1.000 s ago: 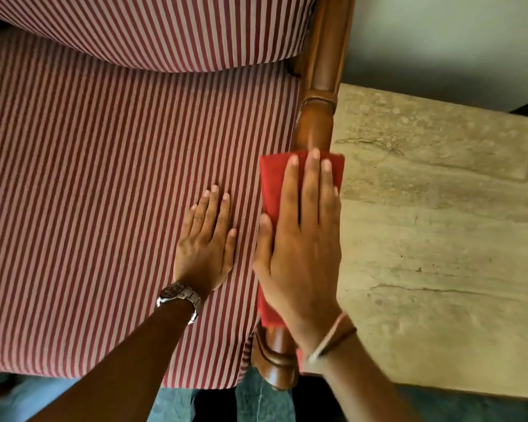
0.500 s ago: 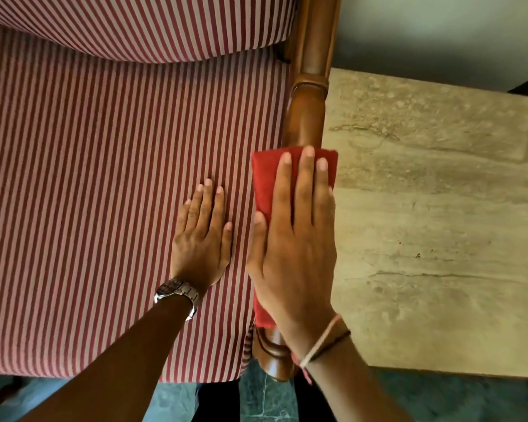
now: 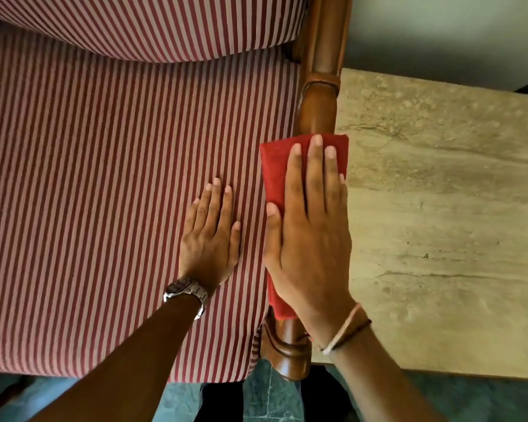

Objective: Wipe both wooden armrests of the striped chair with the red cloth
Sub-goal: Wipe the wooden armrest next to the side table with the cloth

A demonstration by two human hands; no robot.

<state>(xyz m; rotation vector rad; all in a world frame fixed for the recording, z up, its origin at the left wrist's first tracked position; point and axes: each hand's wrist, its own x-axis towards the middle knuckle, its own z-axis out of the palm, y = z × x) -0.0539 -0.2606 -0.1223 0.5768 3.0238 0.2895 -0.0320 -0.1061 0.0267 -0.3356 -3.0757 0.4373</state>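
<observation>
The striped chair's red-and-white seat (image 3: pixel 104 193) fills the left of the view. Its right wooden armrest (image 3: pixel 317 108) runs from the backrest down to a carved front end (image 3: pixel 290 351). The folded red cloth (image 3: pixel 276 166) lies over the middle of that armrest. My right hand (image 3: pixel 311 233) presses flat on the cloth, fingers straight and pointing toward the backrest. My left hand (image 3: pixel 211 239), with a metal watch at the wrist, rests flat on the seat beside the armrest, holding nothing. The chair's other armrest is out of view.
A beige stone slab (image 3: pixel 454 223) lies directly right of the armrest. A pale wall (image 3: pixel 439 32) stands beyond it. Greenish floor tiles (image 3: pixel 256 400) show below the seat's front edge.
My right hand and the cloth have slid slightly along the armrest toward the backrest. My left hand stays flat on the seat. The camera has shifted a little.
</observation>
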